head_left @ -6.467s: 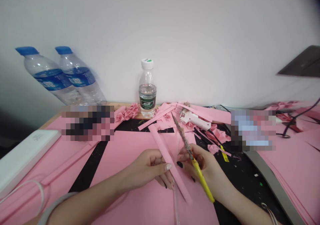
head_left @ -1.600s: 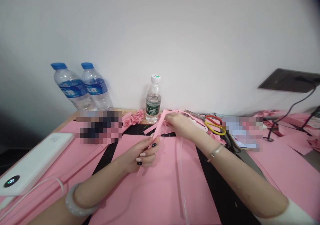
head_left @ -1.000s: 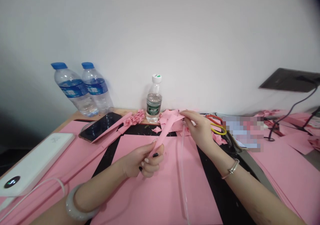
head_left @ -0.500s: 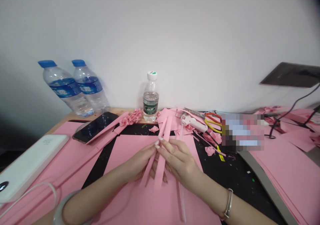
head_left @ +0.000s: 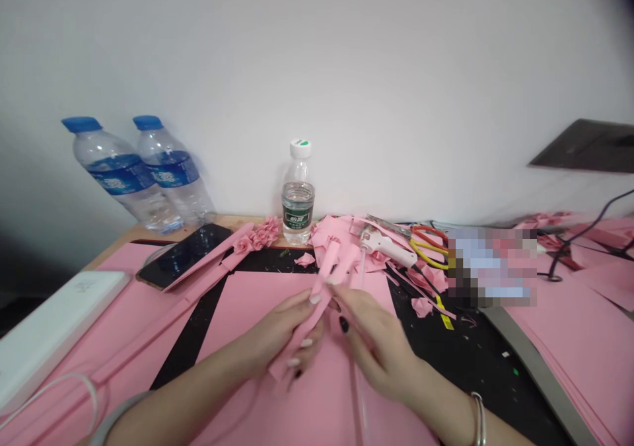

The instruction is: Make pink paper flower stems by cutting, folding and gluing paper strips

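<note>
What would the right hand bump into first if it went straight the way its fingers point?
The right hand would probably meet the long folded pink paper strip held in the left hand. Its fingertips look right at the paper, maybe touching already; depth is hard to judge.

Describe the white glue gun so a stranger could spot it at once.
By the wall stands a green-labelled bottle. To its right, among pink paper scraps, lies the glue gun. Its white pistol shape stands out from those scraps and the scissors behind it.
</note>
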Demonstrator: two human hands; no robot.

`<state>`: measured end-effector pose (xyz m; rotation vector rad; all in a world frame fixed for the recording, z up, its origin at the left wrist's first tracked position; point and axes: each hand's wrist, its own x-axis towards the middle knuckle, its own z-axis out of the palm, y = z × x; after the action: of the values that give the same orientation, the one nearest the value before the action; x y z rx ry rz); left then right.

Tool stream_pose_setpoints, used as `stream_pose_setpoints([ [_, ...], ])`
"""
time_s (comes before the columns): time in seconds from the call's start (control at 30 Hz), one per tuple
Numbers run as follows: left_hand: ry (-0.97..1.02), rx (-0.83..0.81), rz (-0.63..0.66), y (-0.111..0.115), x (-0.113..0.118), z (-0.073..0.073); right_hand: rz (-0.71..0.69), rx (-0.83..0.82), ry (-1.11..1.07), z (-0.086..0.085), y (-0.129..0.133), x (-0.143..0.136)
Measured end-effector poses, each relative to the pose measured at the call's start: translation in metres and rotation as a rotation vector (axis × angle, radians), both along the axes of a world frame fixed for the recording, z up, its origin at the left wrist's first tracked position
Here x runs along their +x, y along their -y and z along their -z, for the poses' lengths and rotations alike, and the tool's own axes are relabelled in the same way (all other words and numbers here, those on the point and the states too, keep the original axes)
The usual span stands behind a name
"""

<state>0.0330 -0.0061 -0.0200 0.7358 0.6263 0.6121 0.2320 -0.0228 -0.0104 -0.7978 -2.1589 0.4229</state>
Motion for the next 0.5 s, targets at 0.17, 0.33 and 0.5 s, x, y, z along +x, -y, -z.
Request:
stream_pose_setpoints([
  [0.17, -0.082, -0.017, 0.195, 0.004, -0.007, -0.009, 0.417, -0.067, -0.217, 0.006, -0.008, 0.017],
  [0.33, -0.093, -0.062, 0.333, 0.006, -0.011, -0.012, 0.333, -0.257, -0.195, 0.001, -0.011, 0.016],
  [0.5, -0.093, -0.062, 0.363, 0.005, -0.01, -0.015, 0.221, -0.296, -0.169, 0.001, -0.009, 0.011],
])
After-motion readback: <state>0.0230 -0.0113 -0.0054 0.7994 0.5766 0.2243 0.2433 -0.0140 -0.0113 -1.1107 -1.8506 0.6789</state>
